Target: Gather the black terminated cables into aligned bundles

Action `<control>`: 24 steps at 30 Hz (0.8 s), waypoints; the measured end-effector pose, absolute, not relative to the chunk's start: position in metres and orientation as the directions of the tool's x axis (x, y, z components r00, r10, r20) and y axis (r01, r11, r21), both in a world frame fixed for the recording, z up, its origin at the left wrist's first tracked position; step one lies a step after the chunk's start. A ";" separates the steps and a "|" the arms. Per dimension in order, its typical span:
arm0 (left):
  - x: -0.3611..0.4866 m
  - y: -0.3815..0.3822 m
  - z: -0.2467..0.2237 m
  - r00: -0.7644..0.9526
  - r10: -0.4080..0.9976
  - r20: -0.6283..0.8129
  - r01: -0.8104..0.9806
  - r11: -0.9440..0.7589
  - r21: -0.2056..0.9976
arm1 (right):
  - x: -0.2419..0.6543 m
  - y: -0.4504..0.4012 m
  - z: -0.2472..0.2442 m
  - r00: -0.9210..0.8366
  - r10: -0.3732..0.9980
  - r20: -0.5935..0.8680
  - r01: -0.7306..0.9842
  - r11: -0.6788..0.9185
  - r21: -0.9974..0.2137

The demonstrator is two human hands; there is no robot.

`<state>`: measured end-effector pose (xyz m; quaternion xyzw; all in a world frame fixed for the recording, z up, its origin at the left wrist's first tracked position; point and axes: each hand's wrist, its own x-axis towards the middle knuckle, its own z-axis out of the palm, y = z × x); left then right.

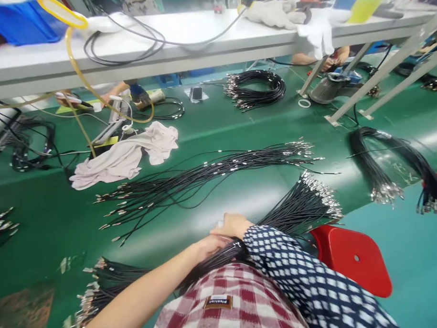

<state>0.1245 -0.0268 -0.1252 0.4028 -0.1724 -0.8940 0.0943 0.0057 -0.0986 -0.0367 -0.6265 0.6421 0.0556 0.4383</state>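
Observation:
A thick bundle of black cables point(215, 259) lies bent at the table's front edge, close against the checked apron. My left hand point(210, 246) is closed over the bundle's middle. Just above it, my right hand point(234, 225), in a patterned sleeve, is curled shut beside the bundle. A small whitish bit point(220, 224) shows at its fingers; what it is I cannot make out. The bundle's metal-tipped ends fan out on the right point(321, 196) and at the lower left point(92, 293). Ahead of my hands, loose black cables point(204, 170) lie spread across the green table.
A pale cloth point(129, 153) lies at left. Coiled cables point(264, 86) rest farther back, and another bundle point(376, 160) hangs over the right edge. A raised white shelf point(194, 29) crosses the back. A red stool point(358, 260) stands at right. Other people's hands point(115, 93) work beyond.

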 end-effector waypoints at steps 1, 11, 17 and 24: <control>0.125 -0.026 -0.126 -0.655 -0.313 -0.688 0.032 -0.921 0.389 | 0.018 -0.103 -0.046 0.168 -0.733 -0.659 -0.849 0.231 -0.474; 0.143 -0.025 -0.120 -0.738 -0.247 -0.628 -0.012 -0.925 0.379 | -0.027 -0.122 -0.038 0.239 -0.657 -0.715 -0.551 0.515 -0.657; 0.143 -0.019 -0.122 -0.732 -0.262 -0.629 -0.019 -0.914 0.404 | -0.041 -0.090 -0.040 0.203 -0.722 -0.662 -0.453 0.530 -0.717; 0.126 -0.020 -0.120 -0.628 -0.077 -0.774 -0.253 -0.921 0.297 | -0.025 -0.077 -0.015 0.267 -0.840 -0.473 -0.654 0.203 -0.728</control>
